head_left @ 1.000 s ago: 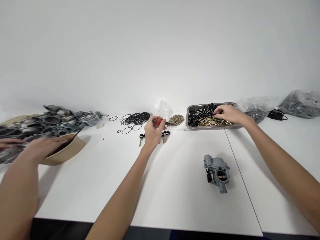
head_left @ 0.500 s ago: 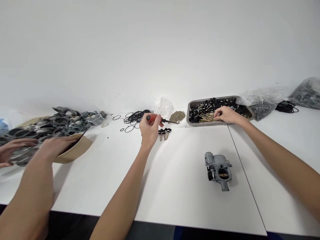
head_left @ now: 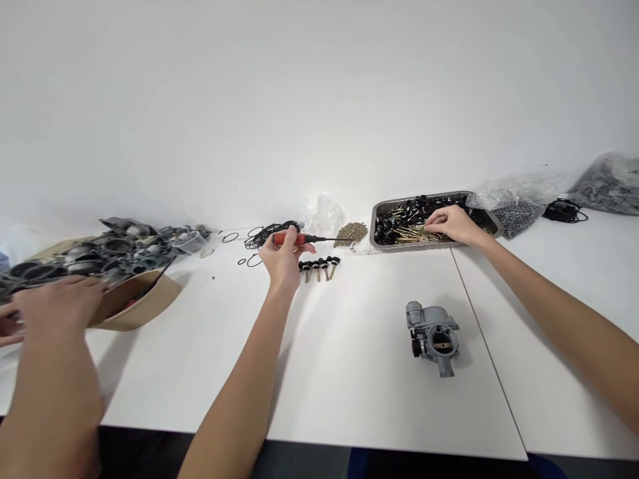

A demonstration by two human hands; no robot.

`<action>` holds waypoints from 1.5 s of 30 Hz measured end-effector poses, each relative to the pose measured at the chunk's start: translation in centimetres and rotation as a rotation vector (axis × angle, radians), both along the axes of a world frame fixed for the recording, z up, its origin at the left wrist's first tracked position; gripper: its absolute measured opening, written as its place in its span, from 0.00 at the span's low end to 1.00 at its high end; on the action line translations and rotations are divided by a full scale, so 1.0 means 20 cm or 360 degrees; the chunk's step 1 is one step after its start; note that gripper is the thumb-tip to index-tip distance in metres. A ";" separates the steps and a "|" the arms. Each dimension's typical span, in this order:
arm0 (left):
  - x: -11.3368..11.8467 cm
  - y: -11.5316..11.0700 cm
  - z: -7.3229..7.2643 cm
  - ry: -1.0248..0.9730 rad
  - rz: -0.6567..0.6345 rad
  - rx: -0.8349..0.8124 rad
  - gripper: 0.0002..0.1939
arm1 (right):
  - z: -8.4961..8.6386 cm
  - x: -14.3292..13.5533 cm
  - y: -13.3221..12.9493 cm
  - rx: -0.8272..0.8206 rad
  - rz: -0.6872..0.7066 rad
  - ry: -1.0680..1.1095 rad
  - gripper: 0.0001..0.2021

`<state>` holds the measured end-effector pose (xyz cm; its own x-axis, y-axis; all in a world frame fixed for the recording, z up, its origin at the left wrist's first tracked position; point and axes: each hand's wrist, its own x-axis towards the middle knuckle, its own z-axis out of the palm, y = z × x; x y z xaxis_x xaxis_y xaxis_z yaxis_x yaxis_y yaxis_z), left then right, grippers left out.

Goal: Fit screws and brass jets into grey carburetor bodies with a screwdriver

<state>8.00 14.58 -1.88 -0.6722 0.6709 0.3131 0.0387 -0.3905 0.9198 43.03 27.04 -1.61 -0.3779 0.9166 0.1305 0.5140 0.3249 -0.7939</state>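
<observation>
My left hand (head_left: 282, 258) is closed round the red handle of a screwdriver (head_left: 310, 239), whose dark shaft points right to a pile of small brass parts (head_left: 352, 233). My right hand (head_left: 452, 224) reaches into a metal tray (head_left: 433, 247) of black and brass screws, its fingertips pinched together at a small brass piece (head_left: 424, 233). A grey carburetor (head_left: 433, 338) sits on the white table in front of the tray. Below my left hand's screwdriver, several black-headed brass screws (head_left: 318, 267) lie in a row.
Black rubber rings (head_left: 272, 234) and a clear plastic bag (head_left: 324, 211) lie at the back. On the left are grey metal parts (head_left: 117, 247), a tan container (head_left: 152, 303) and another person's hands (head_left: 62, 299). Bags of small parts (head_left: 519, 213) lie at the right.
My left hand has moved left with the screwdriver, showing more of the screw row. My right hand's fingers have lifted slightly in the tray. The other person's hand has moved left, off the tan container.
</observation>
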 end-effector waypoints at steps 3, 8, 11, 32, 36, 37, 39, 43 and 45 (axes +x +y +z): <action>-0.01 0.00 0.01 -0.0093 -0.0012 0.0018 0.20 | 0.03 0.00 -0.01 -0.0082 -0.0008 0.0100 0.08; -0.02 0.00 0.01 -0.0145 -0.0052 0.0009 0.19 | 0.15 0.03 -0.10 -0.0163 0.0049 0.0225 0.11; -0.02 0.00 0.01 -0.0151 -0.0069 0.0025 0.19 | 0.25 0.06 -0.24 -0.0110 0.0181 0.0265 0.12; 0.06 -0.03 0.05 -0.0194 -0.0160 -0.0013 0.16 | 0.36 0.04 -0.86 -0.0513 0.0961 -0.0379 0.06; 0.07 -0.03 0.06 -0.0183 -0.0176 -0.0018 0.17 | 0.32 0.03 -0.86 -0.0462 0.0969 -0.0313 0.07; 0.07 -0.03 0.06 -0.0171 -0.0184 -0.0021 0.17 | 0.32 0.02 -0.85 -0.0438 0.0958 -0.0318 0.08; 0.08 -0.04 0.06 -0.0153 -0.0207 -0.0030 0.16 | 0.32 0.02 -0.84 -0.0417 0.0942 -0.0358 0.09; 0.10 -0.05 0.08 -0.0213 -0.0275 0.0005 0.15 | 0.31 0.01 -0.79 -0.0598 0.0985 -0.0441 0.13; 0.13 -0.06 0.09 -0.0231 -0.0304 0.0034 0.14 | 0.32 0.01 -0.78 -0.0663 0.1008 -0.0453 0.14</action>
